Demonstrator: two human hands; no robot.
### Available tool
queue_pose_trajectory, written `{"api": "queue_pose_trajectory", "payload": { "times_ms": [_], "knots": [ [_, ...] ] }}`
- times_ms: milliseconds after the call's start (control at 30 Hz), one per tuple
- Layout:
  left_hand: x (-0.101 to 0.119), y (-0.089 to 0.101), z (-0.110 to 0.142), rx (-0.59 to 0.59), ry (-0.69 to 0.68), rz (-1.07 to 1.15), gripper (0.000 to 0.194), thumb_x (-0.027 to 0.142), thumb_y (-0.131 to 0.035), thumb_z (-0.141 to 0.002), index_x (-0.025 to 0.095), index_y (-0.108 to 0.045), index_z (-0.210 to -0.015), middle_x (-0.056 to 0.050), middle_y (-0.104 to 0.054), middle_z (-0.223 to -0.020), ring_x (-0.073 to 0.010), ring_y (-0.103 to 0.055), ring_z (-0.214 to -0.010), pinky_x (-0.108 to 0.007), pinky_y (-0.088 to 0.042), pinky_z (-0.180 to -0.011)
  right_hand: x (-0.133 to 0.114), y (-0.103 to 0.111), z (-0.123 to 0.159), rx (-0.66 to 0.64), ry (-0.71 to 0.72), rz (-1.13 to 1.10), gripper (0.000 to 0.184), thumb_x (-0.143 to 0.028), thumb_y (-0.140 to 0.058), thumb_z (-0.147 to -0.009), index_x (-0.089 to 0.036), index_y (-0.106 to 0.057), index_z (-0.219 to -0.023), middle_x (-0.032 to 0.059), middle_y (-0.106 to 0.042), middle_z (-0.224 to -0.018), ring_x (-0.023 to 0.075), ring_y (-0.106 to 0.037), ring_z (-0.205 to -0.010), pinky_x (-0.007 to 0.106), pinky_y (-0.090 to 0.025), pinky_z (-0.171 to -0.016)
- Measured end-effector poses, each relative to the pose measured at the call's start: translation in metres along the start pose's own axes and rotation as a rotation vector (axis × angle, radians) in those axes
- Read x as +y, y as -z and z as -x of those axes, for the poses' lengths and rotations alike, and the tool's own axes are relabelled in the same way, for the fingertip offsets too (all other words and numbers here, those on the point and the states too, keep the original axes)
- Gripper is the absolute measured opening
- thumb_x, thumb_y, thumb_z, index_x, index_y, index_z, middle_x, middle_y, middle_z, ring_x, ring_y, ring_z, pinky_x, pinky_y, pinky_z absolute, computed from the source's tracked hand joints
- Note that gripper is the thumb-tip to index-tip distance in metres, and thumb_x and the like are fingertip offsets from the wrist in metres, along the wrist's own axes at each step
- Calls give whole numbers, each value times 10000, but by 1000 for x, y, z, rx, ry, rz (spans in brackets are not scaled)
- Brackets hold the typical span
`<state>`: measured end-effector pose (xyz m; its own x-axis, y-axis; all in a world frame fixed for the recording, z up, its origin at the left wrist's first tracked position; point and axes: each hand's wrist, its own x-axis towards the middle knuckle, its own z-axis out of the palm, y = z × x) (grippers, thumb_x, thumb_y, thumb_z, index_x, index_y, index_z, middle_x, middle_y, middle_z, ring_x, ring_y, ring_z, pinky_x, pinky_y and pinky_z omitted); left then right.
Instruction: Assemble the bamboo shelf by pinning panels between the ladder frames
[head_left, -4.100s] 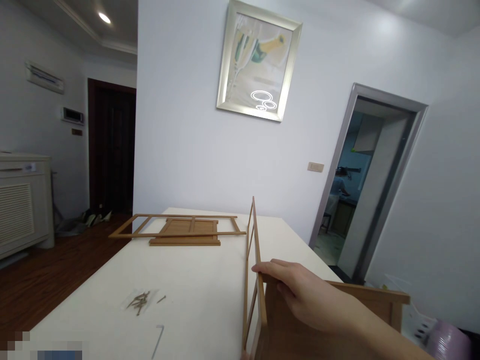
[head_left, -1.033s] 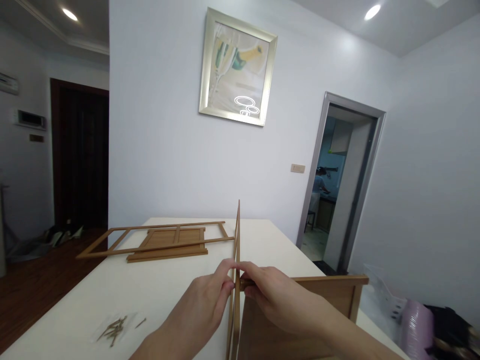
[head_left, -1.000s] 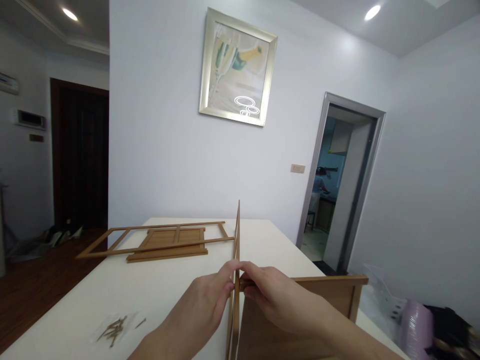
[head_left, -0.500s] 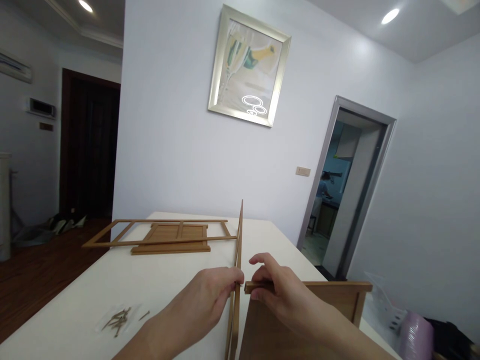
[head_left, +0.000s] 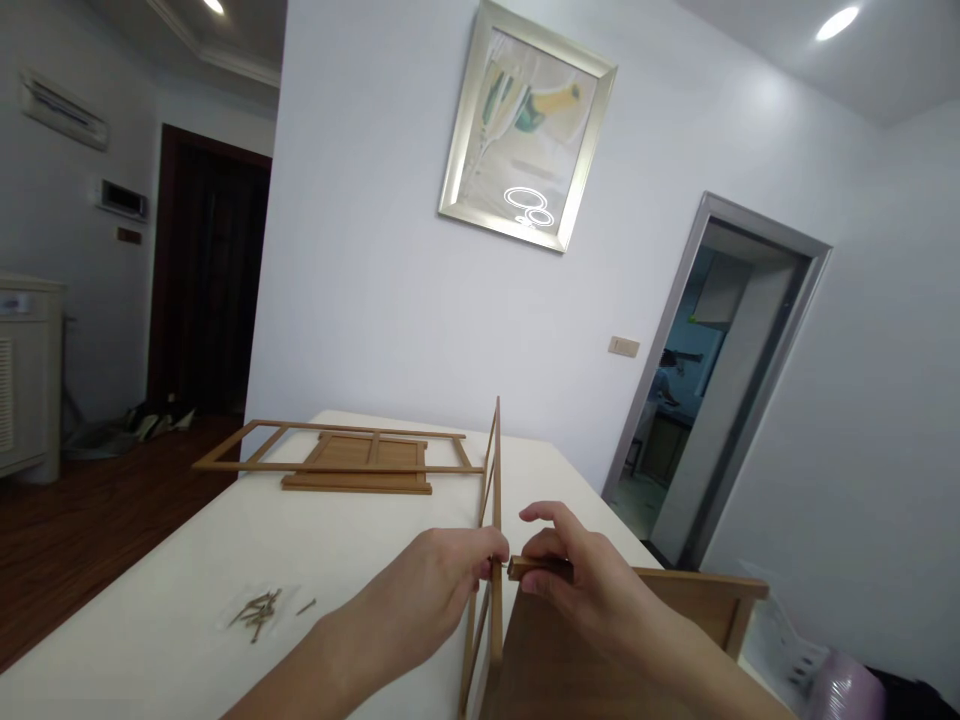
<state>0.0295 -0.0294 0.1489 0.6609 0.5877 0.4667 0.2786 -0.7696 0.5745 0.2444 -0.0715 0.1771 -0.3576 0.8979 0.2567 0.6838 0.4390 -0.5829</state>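
My left hand [head_left: 457, 570] grips an upright wooden frame [head_left: 496, 620] that stands on edge near the middle of the table, thumb and fingers closed round its bar. To its right, my right hand [head_left: 581, 560] pinches the top corner of a wooden panel [head_left: 694, 595], with the index finger raised. A small gap separates the panel's end from the frame's bar. Whether a screw or peg sits in that gap is too small to tell. Several screws [head_left: 259, 610] lie on a clear plastic bag at the left, and one loose screw [head_left: 306, 607] rests beside them.
Farther back on the white table [head_left: 375, 530], another wooden frame [head_left: 247, 466] lies over a second wooden panel [head_left: 352, 482], overhanging the left edge. A purple wrapped roll [head_left: 847, 685] is at the lower right. Through the doorway [head_left: 694, 380] a person is partly visible.
The camera view has shifted, so the scene sits farther right. The upright frame appears turned slightly, showing more of its opening. Both hands keep their holds, and the gap remains.
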Motion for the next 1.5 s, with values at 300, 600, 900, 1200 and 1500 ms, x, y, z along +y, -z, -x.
{"api": "queue_pose_trajectory", "payload": {
  "times_ms": [300,600,900,1200,1500],
  "knots": [
    [1,2,0,-9,5,-25,299,121,-319,-918,230,-597,-933,18,-625,-778,-125,-563,-699,-218,-388,-664,3,-6,0,13,28,-11,384,-142,-544,-889,-312,-382,-1192,-72,-662,-831,129,-566,-739,251,-412,-706],
    [-2,2,-1,22,142,44,163,175,-310,-934,247,-426,-1024,19,-643,-754,-155,-593,-692,-245,-401,-676,-15,-9,-1,-33,150,185,331,-76,-449,-925,-285,-563,-1155,3,-682,-982,153,-617,-868,258,-436,-771],
    [1,0,2,72,195,70,114,195,-347,-932,254,-431,-981,40,-589,-705,-147,-541,-648,-241,-372,-632,-24,-10,-2,-45,213,286,315,-111,-413,-957,-249,-589,-1179,31,-642,-953,154,-585,-816,260,-443,-747],
    [-4,-7,19,89,210,175,241,227,-303,-969,272,-389,-1189,2,-679,-932,-145,-630,-860,-253,-443,-794,-17,-10,-3,-28,241,285,373,-113,-437,-945,-248,-580,-1262,52,-682,-982,171,-624,-871,274,-472,-781],
    [-26,-64,99,-208,520,163,467,189,-517,-807,264,-455,-1264,-64,-616,-1197,-179,-607,-1028,-239,-500,-826,-16,-10,-1,-14,216,304,386,-126,-426,-955,-241,-562,-1297,61,-675,-1077,176,-623,-949,283,-479,-838]
  ]
}}
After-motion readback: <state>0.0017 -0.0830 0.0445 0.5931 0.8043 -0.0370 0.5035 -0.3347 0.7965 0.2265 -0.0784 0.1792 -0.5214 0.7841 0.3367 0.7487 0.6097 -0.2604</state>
